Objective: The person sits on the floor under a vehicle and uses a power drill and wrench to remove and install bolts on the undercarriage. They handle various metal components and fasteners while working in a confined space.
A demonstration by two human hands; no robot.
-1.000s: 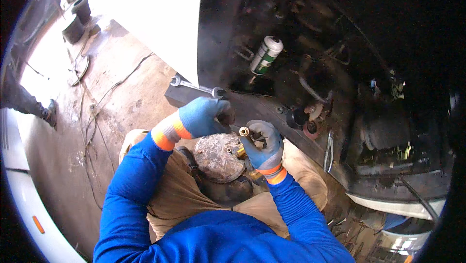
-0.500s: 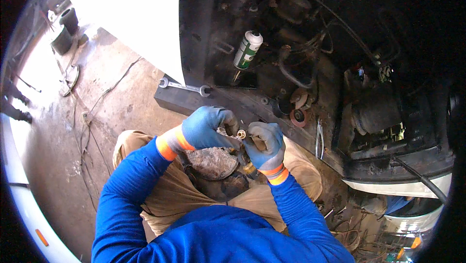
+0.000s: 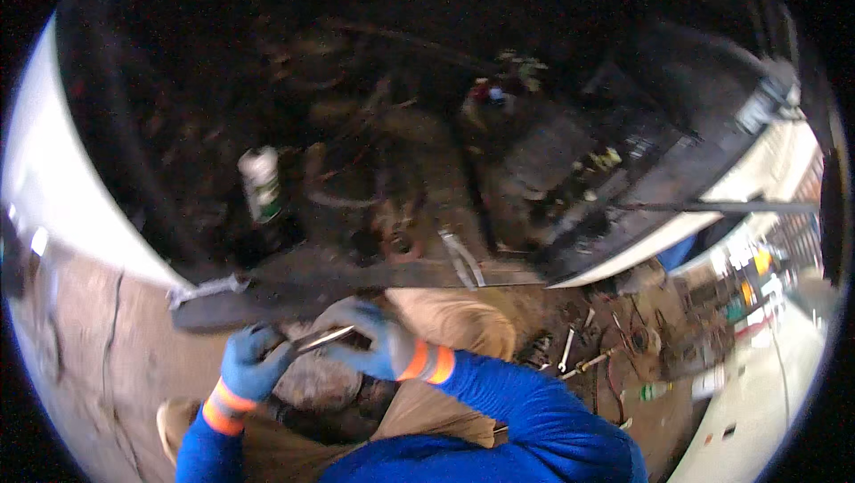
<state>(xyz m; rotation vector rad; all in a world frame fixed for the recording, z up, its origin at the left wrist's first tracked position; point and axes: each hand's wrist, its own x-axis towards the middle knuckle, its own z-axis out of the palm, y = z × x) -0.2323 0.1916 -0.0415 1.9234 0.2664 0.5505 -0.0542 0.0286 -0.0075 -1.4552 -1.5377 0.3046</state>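
Observation:
Both my gloved hands are held together over my lap, below the dark machine. My left hand (image 3: 254, 360) has its fingers closed around the left end of a slender metal piece (image 3: 326, 339); motion smears it, and I cannot make out its kind. Its right part shines, and its left part is dark. The curled fingers of my right hand (image 3: 372, 339) grip the shiny end. No brass fitting shows between the hands; it may be hidden.
An open-end wrench (image 3: 212, 288) lies on the dark beam (image 3: 267, 305) ahead. Behind it stands a white and green spray can (image 3: 262, 184). A long shiny tool (image 3: 461, 259) rests on the ledge. Several tools, including a wrench (image 3: 567, 349), lie on the floor at right.
My view has swung to the right, so the machine and can appear farther left. The brass fitting seen between my fingers no longer shows; a slender metal piece is between my hands now.

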